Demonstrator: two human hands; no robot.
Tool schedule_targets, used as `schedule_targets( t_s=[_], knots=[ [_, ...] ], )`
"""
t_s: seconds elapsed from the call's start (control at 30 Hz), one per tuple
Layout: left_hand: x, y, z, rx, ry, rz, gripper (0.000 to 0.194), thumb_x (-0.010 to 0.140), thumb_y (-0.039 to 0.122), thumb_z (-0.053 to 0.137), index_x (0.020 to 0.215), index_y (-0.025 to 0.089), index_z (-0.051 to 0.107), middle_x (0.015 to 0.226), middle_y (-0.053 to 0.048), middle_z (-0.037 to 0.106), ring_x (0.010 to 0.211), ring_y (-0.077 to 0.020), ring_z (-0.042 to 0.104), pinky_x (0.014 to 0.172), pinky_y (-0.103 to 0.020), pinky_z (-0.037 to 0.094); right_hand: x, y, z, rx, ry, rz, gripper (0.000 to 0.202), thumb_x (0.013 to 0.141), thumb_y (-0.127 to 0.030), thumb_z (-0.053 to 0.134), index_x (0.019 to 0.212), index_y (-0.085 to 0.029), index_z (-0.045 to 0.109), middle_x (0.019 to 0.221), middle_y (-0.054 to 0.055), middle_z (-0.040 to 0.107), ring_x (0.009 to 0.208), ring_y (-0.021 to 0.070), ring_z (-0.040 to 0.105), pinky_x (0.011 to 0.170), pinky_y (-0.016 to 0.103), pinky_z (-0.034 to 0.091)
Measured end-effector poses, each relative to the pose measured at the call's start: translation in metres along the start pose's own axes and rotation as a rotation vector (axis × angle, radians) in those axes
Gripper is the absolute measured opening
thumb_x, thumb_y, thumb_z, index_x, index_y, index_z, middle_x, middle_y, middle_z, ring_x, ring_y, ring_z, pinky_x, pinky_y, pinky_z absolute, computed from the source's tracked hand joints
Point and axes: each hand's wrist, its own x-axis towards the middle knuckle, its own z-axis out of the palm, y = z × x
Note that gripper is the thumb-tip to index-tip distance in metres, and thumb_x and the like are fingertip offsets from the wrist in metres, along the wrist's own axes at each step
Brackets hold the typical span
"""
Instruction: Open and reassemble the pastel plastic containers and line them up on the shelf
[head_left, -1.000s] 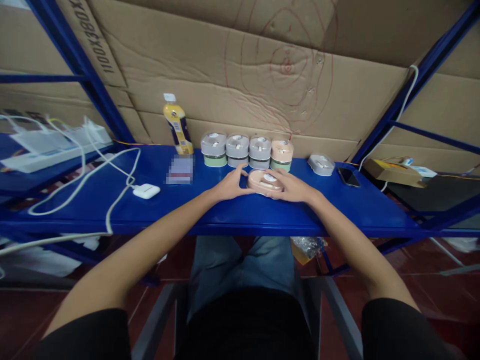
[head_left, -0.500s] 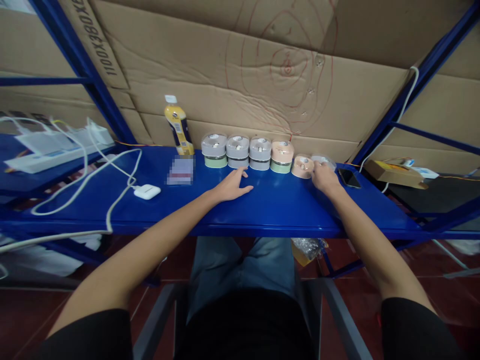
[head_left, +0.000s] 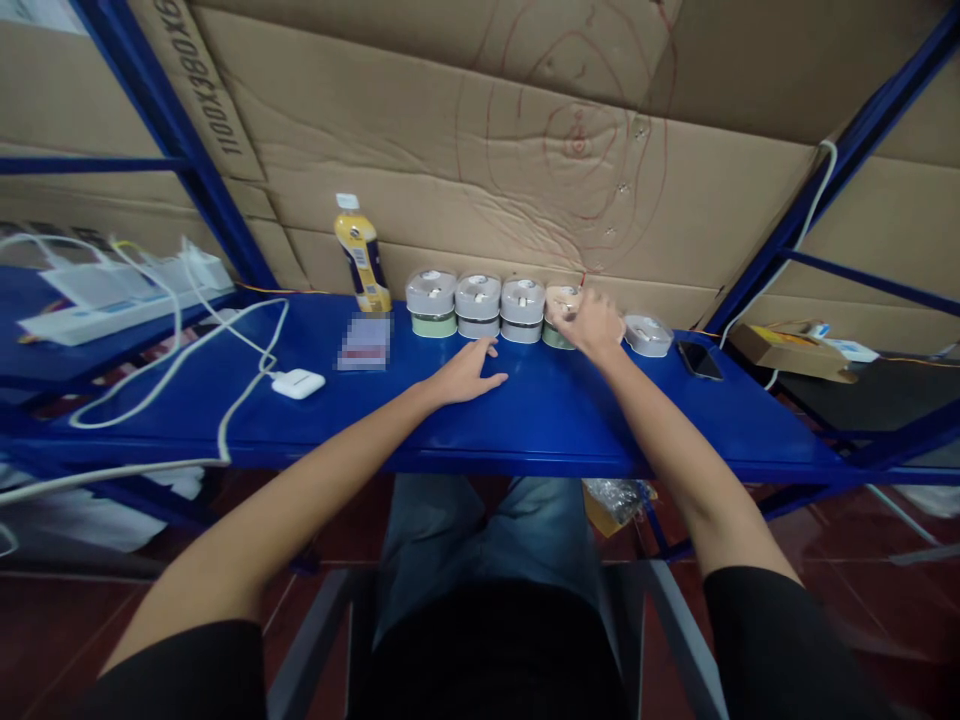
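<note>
Container stack [head_left: 556, 299], peach-topped, right hand [head_left: 597, 326] now moved to it

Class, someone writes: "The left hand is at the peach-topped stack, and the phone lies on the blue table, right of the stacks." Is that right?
Not quite: the head view shows the right hand at the peach-topped stack; the left hand is open. The phone does lie on the blue table, right of the stacks.
</note>
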Motion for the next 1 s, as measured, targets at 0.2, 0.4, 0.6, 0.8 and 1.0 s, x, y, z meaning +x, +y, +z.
schedule_targets(
  t_s=[0.2,0.4,0.6,0.8,1.0],
  knots=[
    [0.001,-0.002,0.001,-0.001,0.004,-0.002,0.069,0.093,0.052,0.068,0.148,0.016,0.047,0.141,-0.020,0.067,0.136,-0.0392,0.064,0.118,-0.057,0.050,0.015,-0.023,0.028,0.085,-0.014,0.136,0.073,0.083,-0.044,0.073,0.141,-0.004,0.054,0.136,0.033,0.067,0.129,0.0450,0.063,0.107,0.055,0.048],
    [-0.002,0.000,-0.003,-0.055,0.017,-0.019,0.070,0.092,0.054,0.070,0.149,0.020,0.048,0.138,-0.017,0.068,0.133,-0.0383,0.066,0.115,-0.057,0.054,0.015,0.012,0.003,0.203,0.045,0.205,0.069,0.084,-0.055,0.072,0.134,-0.010,0.060,0.126,0.029,0.073,0.120,0.0446,0.068,0.102,0.057,0.053],
    [-0.003,0.009,-0.011,-0.318,0.125,0.000,0.088,0.082,0.054,0.084,0.154,0.021,0.047,0.143,-0.020,0.067,0.135,-0.0368,0.067,0.118,-0.057,0.053,-0.014,0.053,-0.048,0.535,-0.097,-0.139,0.076,0.081,-0.053,0.072,0.147,-0.017,0.058,0.129,0.017,0.075,0.114,0.0370,0.071,0.099,0.053,0.057],
    [-0.006,0.009,-0.014,-0.516,-0.024,0.038,0.107,0.070,0.051,0.094,0.160,0.023,0.044,0.152,-0.022,0.064,0.143,-0.0387,0.063,0.120,-0.060,0.051,-0.056,0.042,-0.024,0.862,-0.589,-0.634,0.085,0.068,-0.048,0.089,0.145,-0.023,0.062,0.143,0.012,0.071,0.133,0.0359,0.067,0.117,0.054,0.053],
    [-0.010,0.013,-0.010,-0.349,-0.018,0.054,0.122,0.054,0.058,0.103,0.157,0.022,0.048,0.158,-0.022,0.059,0.145,-0.0447,0.060,0.122,-0.064,0.047,-0.057,0.022,-0.004,0.770,-0.625,-0.702,0.108,0.065,-0.055,0.097,0.159,-0.023,0.053,0.162,0.016,0.059,0.149,0.0405,0.057,0.127,0.061,0.044]
  ],
)
